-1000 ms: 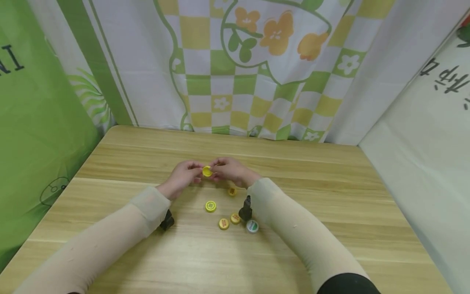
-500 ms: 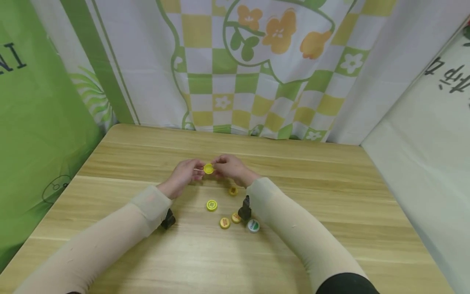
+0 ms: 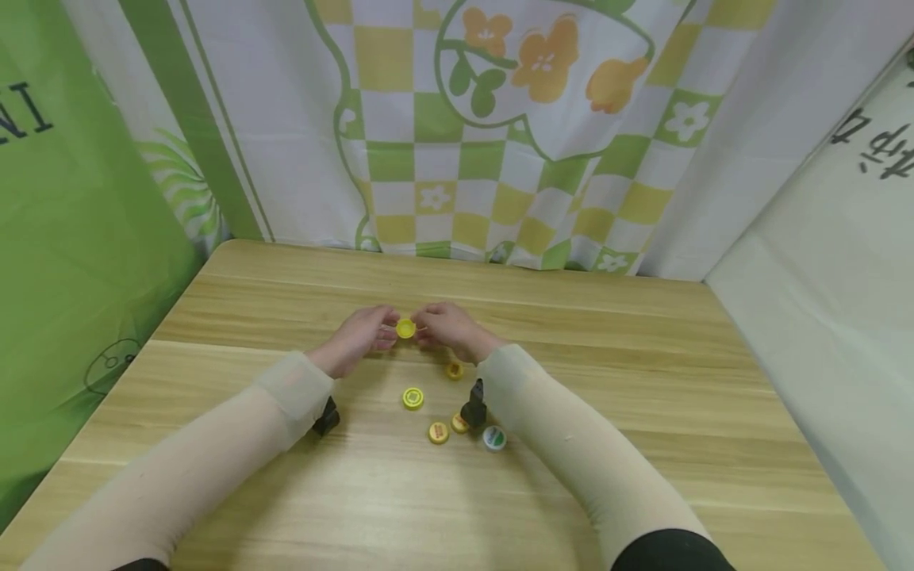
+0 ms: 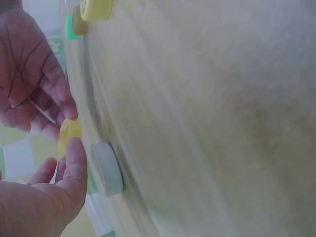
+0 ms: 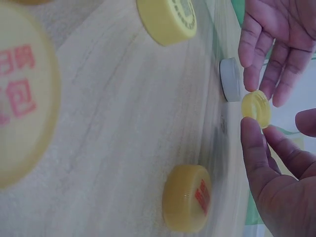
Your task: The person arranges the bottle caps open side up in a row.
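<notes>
A small yellow bottle cap is between my two hands near the middle of the table, its hollow side facing the head camera. On its left edge, my left hand pinches it at the fingertips. The right hand grips the opposite edge with thumb and finger, as the right wrist view shows of the cap. Nearest below the hands lie a bright yellow cap and an orange-yellow cap. A pale grey-white cap shows beside the left hand in the wrist views; the head view hides it.
Two more orange-yellow caps, one at the front and one partly behind the right wrist camera, lie closer to me. Beside them is a white cap with green print. A patterned curtain hangs behind the wooden table.
The yellow cap has turned a little between my fingertips, and its hollow face shows more fully. Fingers of both hands have shifted slightly around its edges. The loose caps stay put.
</notes>
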`<state>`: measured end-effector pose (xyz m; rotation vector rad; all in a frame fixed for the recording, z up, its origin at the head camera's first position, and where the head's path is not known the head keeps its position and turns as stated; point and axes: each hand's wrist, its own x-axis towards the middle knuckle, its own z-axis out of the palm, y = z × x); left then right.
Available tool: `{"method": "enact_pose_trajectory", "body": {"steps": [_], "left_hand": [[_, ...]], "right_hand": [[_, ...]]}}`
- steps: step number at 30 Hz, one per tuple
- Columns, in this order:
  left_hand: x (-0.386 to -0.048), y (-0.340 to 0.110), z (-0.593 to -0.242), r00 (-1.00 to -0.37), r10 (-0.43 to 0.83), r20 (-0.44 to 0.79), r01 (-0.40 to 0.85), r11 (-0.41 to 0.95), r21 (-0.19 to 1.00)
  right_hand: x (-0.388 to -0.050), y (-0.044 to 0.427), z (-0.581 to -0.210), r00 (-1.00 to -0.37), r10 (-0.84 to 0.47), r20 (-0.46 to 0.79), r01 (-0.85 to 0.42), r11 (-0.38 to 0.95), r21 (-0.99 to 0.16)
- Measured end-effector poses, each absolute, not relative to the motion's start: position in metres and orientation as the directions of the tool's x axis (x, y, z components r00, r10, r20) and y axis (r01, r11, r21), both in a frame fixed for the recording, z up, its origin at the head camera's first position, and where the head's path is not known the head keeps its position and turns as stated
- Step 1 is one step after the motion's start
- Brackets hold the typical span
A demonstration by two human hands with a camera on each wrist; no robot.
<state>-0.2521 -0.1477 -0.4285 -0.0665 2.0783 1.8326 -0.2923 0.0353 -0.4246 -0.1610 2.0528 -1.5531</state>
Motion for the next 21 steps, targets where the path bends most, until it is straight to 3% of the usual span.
{"method": "enact_pose_trajectory", "body": {"steps": [21], "left_hand": [[-0.263, -0.144, -0.419, -0.872, 0.28, -0.401, -0.333, 0.262, 0.906]], "right_hand": [[-0.298, 0.038, -0.433, -0.806, -0.409, -0.428, 0.279, 0.375, -0.884]]}}
